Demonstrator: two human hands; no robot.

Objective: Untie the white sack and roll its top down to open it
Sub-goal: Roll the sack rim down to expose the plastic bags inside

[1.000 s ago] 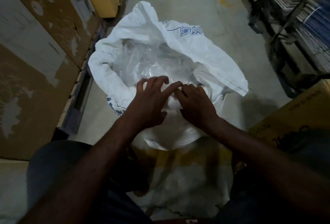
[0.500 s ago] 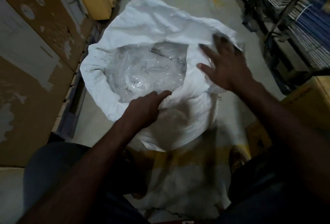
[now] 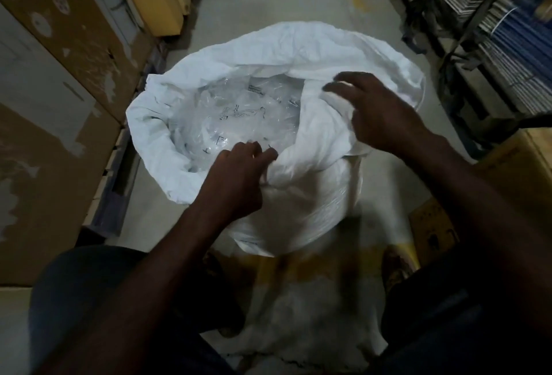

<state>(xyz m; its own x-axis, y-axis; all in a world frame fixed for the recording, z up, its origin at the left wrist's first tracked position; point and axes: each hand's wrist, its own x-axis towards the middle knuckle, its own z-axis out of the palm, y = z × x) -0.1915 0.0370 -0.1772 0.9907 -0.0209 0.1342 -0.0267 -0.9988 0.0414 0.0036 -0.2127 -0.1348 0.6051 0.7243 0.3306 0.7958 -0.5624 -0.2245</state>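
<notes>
Both hands, the left hand (image 3: pixel 236 183) and right hand (image 3: pixel 379 115), gripped the white sack (image 3: pixel 298 201)'s rim; rolling evenly outward seemed best.

One white sack (image 3: pixel 298 201), two hands, several cardboard boxes (image 3: pixel 74 55).

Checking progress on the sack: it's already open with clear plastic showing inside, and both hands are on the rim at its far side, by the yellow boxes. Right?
Not quite. The head view shows the white sack open with clear plastic inside, but the left hand and right hand are on the near and right rim, not the far side.
</notes>
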